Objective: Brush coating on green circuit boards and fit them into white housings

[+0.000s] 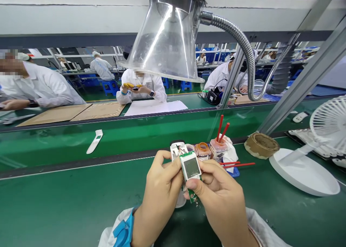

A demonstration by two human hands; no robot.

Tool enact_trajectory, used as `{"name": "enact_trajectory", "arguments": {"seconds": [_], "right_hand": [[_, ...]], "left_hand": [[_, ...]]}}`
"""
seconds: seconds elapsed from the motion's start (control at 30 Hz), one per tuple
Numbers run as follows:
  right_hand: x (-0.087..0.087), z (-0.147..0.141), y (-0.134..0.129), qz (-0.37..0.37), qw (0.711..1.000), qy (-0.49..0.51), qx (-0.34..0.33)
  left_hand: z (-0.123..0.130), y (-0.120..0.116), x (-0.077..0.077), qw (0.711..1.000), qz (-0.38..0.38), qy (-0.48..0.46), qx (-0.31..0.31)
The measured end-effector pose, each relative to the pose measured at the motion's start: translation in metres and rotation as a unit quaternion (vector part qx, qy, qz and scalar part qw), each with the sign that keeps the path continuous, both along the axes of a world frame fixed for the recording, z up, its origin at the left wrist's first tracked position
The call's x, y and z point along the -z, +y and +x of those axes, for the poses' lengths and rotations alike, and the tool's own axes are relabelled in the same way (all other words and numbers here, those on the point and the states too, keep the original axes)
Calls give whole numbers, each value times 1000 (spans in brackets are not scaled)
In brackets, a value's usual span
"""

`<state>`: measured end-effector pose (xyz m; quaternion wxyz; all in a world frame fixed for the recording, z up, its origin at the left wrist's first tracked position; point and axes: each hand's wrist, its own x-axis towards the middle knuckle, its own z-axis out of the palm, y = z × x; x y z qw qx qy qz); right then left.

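Between my hands is a green circuit board (192, 196) with a small grey display screen (191, 167) in a white frame. My right hand (220, 193) pinches it at its right side, thumb at the screen's lower edge. My left hand (163, 185) is closed round a white plastic housing (177, 148), partly hidden behind the board and fingers. Thin wires (180, 150) show at the top of the housing, close to the board. A thumb and finger of the left hand also touch the board's left edge. A blue band circles my left wrist.
Small bottles (203, 150) stand behind my hands, one with red sticks (223, 131). A brown round pot (261, 145) and white fan (305, 171) are right. A white plastic part (94, 142) lies on the green conveyor (140, 134). A clear fume hood (166, 41) hangs above. Co-workers sit opposite.
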<state>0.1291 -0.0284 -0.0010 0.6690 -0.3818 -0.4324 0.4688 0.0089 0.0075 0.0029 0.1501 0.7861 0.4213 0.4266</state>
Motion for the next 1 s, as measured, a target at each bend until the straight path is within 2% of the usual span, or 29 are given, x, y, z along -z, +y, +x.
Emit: {"name": "enact_trajectory", "arguments": {"seconds": [0.13, 0.23, 0.3, 0.37, 0.43, 0.5, 0.6, 0.77, 1.0], "right_hand": [[3, 0, 1, -38, 999, 28, 18], [3, 5, 5, -49, 998, 38, 8], [-1, 12, 9, -62, 996, 57, -39], [-6, 20, 11, -96, 986, 88, -107], [-12, 25, 11, -138, 970, 118, -158], [-16, 26, 9, -168, 959, 145, -177], [-16, 22, 5, -164, 957, 163, -176], [-8, 9, 3, -122, 964, 167, -169], [-3, 0, 6, -99, 971, 165, -141]], "left_hand": [[4, -6, -1, 1000, -23, -13, 8], [4, -9, -5, 997, -69, -18, 39], [3, -8, -7, 993, -105, -7, 61], [1, -6, -7, 993, -105, 12, 60], [0, -3, -7, 997, -65, 27, 34], [0, -1, -5, 999, -15, 37, 5], [2, 0, -4, 998, 21, 49, -27], [3, -1, -3, 997, 33, 29, -62], [4, 0, 3, 999, 22, 16, -45]]}}
